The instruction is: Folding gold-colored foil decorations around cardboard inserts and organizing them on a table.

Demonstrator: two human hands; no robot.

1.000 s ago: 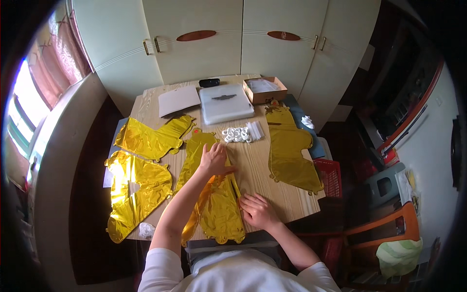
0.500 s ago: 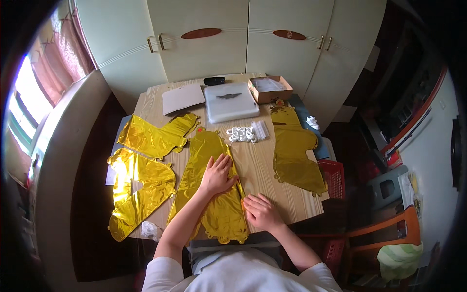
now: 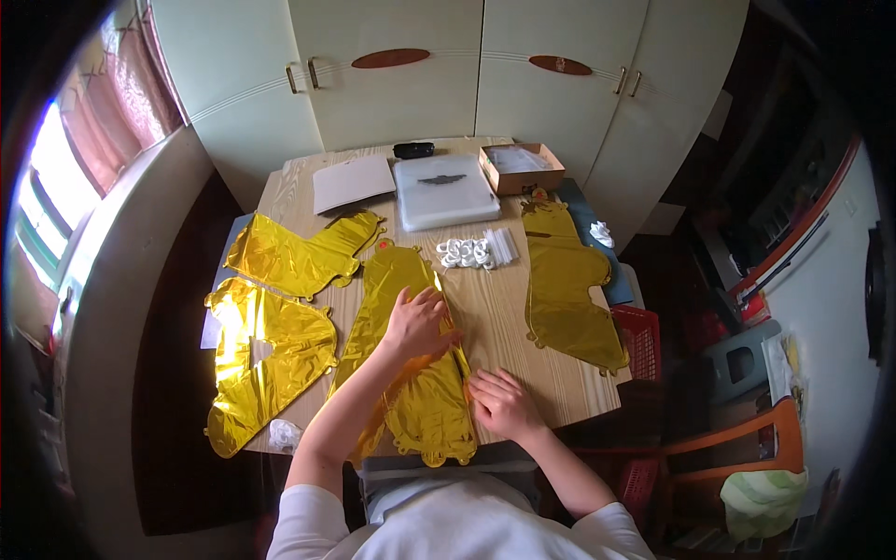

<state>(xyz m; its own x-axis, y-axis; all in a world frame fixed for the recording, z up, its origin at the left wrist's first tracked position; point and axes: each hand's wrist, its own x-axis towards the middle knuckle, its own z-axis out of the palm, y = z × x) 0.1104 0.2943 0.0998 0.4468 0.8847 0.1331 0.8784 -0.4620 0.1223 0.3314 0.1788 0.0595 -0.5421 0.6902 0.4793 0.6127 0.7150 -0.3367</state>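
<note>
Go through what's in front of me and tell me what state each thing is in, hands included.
Middle gold foil piece: uninflated, creased
Right gold foil piece: spread out, uninflated
Left hand: over the middle piece, fingers bent
Right hand: at its right edge, fingers curled; grip unclear
Cardboard box: open, clear plastic inside
Cabinet doors: shut
Green-and-white cloth: draped over the chair

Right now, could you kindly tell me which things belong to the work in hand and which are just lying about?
In the work:
middle gold foil piece, under the left hand, right hand at its edge
probably the other gold foil pieces

Seemingly lying about:
small black object
red basket
orange chair
</note>
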